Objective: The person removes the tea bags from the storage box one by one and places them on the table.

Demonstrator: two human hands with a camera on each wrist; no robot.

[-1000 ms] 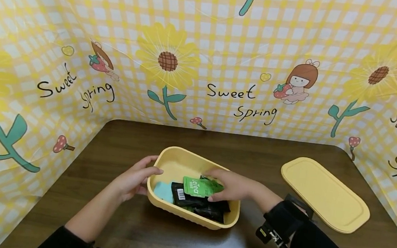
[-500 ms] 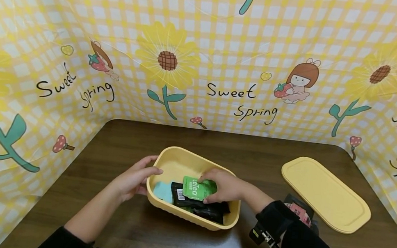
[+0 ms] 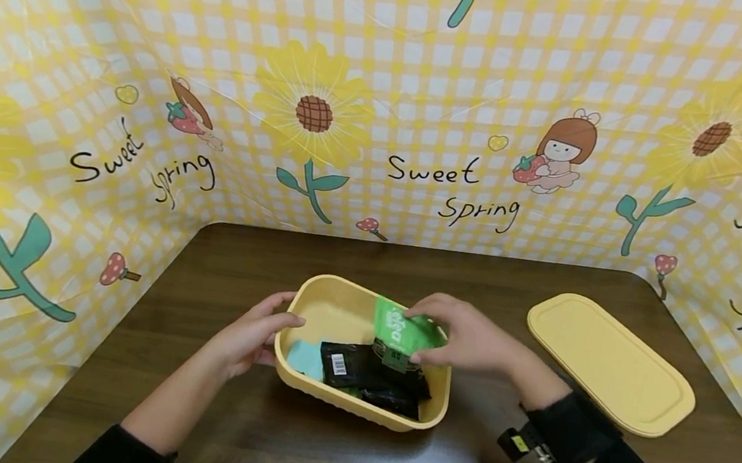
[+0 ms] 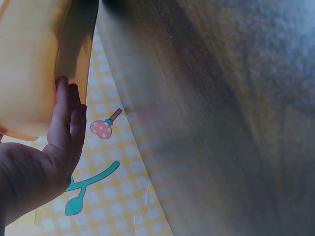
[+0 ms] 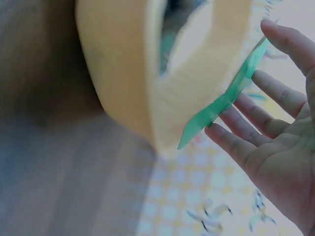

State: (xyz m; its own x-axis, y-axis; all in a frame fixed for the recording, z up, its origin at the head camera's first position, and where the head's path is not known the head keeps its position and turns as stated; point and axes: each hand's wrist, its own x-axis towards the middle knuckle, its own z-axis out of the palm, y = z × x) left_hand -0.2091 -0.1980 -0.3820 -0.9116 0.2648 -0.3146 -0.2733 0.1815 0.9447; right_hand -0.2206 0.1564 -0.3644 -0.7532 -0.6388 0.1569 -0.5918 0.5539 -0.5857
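Left hand (image 3: pixel 255 329): grips the left end of the pale yellow, open-topped rectangular box (image 3: pixel 329 311), thumb hooked over its rim and fingers along the outer wall, the gap between them little more than the wall itself.

Right hand (image 3: pixel 469 336): pinches a thin, flat green packet with white lettering (image 3: pixel 394 323) by its edges, thumb on one side, spread fingertips on the other; the palm is uncurled.

Green packet: tilted, above the right half of the box, across its far rim as the head view shows it; whether it touches the rim I cannot tell.

Dark printed packet: a dark packet with greenish print (image 3: pixel 397 356) shows just under the green one, at the right half of the box.

Black packets: a glossy black packet with a white barcode label (image 3: pixel 354 365) lies in the middle of the box; another shiny black packet (image 3: pixel 395 402) lies inside along the near wall.

Light blue piece: a flat light blue piece (image 3: pixel 305 359) lies inside the box's left end.

Lid: a flat, pale yellow rounded rectangular lid (image 3: pixel 608 361) lies to the right of the box, well apart.

Table: dark brown wood-grain table (image 3: pixel 315 456) under the box.

Cloth: yellow-and-white checked cloth with sunflowers (image 3: pixel 393 49) hangs behind the box.
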